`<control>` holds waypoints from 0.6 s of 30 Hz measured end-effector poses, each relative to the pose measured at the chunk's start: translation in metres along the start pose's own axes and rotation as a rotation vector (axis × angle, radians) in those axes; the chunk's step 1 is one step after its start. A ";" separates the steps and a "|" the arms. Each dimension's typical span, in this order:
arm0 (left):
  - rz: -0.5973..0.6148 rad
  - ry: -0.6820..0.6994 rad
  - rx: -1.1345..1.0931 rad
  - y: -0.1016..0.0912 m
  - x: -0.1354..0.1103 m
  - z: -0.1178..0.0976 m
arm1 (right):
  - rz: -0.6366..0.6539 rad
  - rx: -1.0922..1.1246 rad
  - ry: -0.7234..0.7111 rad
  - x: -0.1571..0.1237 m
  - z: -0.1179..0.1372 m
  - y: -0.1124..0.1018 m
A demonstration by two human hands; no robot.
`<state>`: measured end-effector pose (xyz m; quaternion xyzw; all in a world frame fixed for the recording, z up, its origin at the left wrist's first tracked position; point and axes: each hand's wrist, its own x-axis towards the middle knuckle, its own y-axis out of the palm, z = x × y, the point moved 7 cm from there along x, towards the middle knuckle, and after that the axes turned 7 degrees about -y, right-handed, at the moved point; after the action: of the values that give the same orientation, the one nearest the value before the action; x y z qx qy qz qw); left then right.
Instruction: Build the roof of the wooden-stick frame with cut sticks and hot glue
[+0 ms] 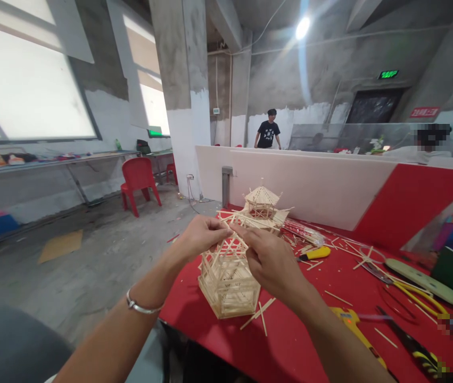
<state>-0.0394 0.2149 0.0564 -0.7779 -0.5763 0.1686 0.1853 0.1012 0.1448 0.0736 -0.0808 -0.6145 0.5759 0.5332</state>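
A small hexagonal frame model (230, 290) of pale wooden sticks stands near the front edge of the red table. Over its top, my left hand (204, 236) is closed, thumb and forefinger pinching a thin wooden stick (226, 215). My right hand (270, 255) meets it from the other side, forefinger stretched to the same sticks and the other fingers curled in; its thumb is mostly hidden. Just behind the hands rises a finished-looking stick pavilion (263, 201) with a pointed roof. Loose sticks (261, 315) lie crossed beside the frame model.
On the red table (290, 340) to the right are a yellow utility knife (316, 254), yellow-handled scissors (413, 295), a yellow glue gun (354, 330), a bagged stick bundle (304, 233) and scattered sticks. A white board (298, 181) borders the back. One person (268, 130) stands beyond; another sits at right.
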 end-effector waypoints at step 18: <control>0.041 0.023 -0.032 0.004 0.002 -0.003 | 0.004 -0.089 0.021 0.021 -0.003 0.012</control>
<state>-0.0339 0.2153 0.0566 -0.7944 -0.5605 0.1542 0.1762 0.0887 0.1654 0.0750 -0.1119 -0.6337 0.5481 0.5343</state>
